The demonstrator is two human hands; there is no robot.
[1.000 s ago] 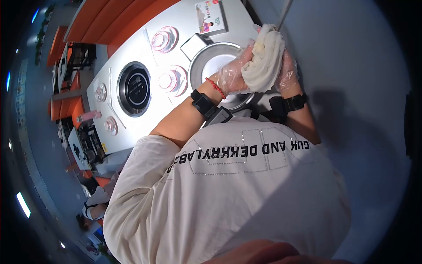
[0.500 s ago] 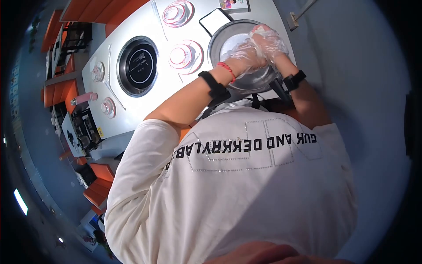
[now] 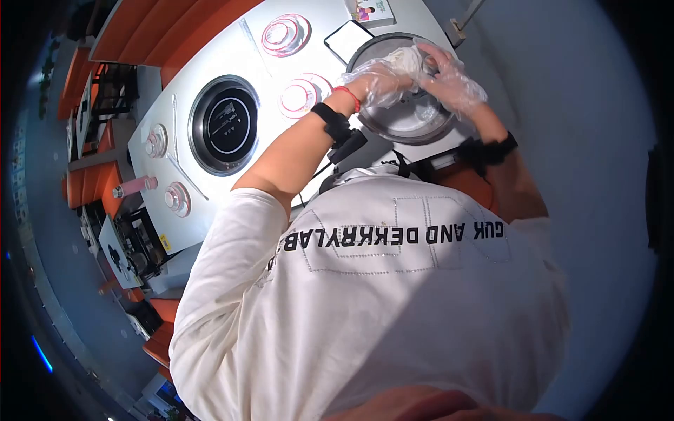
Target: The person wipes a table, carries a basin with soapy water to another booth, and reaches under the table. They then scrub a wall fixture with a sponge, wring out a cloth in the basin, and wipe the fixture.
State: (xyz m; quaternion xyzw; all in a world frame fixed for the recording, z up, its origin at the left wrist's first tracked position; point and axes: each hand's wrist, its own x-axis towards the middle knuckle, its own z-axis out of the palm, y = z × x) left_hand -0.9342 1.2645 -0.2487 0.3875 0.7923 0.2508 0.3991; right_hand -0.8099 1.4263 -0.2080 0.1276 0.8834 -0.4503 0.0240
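Note:
A round metal basin (image 3: 411, 131) rests on the white table. Over it is my left hand (image 3: 386, 83), in a clear plastic glove, its fingers closed around a bunched white cloth (image 3: 405, 60). Just right of the cloth is my right hand (image 3: 449, 78), also gloved, with its fingers apart; whether it touches the cloth is unclear. Black straps sit on both wrists, and a red bracelet is on the left one.
The white table (image 3: 256, 182) bears a round black cooktop (image 3: 226, 126), pink-rimmed dishes (image 3: 298, 98), a white-screened device (image 3: 347, 41) and a printed box (image 3: 372, 11). A pink bottle (image 3: 137, 186) lies near the far-left edge. Orange seats (image 3: 168, 35) line one side.
The cloth was held up between both hands beyond the basin's right side. Both hands came down over the basin, and my right hand has since opened and shifted slightly right.

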